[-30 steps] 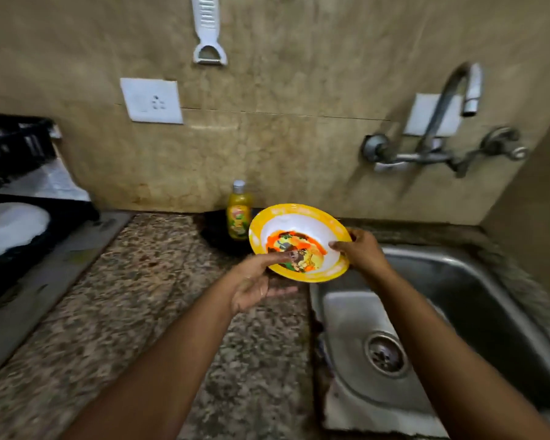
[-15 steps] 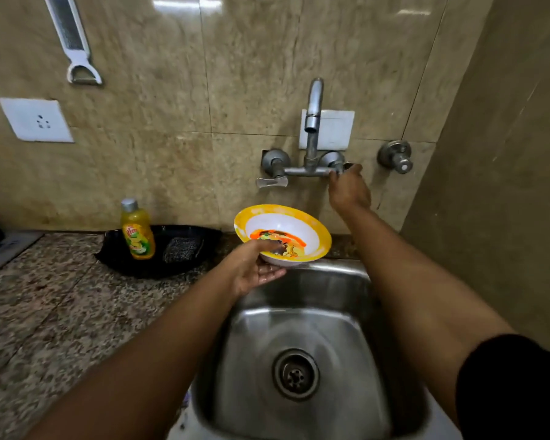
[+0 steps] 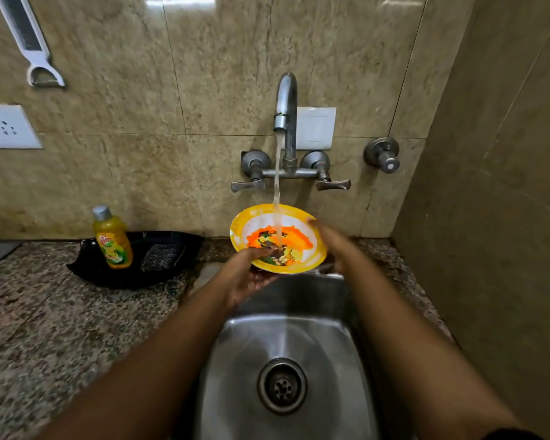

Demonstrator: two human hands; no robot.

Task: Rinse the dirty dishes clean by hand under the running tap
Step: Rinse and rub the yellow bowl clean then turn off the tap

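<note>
Water stream (image 3: 277,185) hits yellow-rimmed bowl (image 3: 311,253). Left hand (image 3: 247,274) grips near rim; right hand (image 3: 334,246) blurred, grip indeterminate. Advise tilting toward sink (image 3: 235,360), rubbing residue.

A single head-worn wide-angle camera looked forward and steeply down from above the steel sink (image 3: 286,338), facing the tiled back wall (image 3: 204,74) squarely, with the tap (image 3: 285,100) near the middle of the picture and the drain (image 3: 282,386) close under the lens. It sat near enough that both forearms ran in from the bottom edge, while the wide lens bowed the speckled bench (image 3: 45,328) on the left and the side wall (image 3: 505,185) on the right. There was no second view to share the scene with.
</note>
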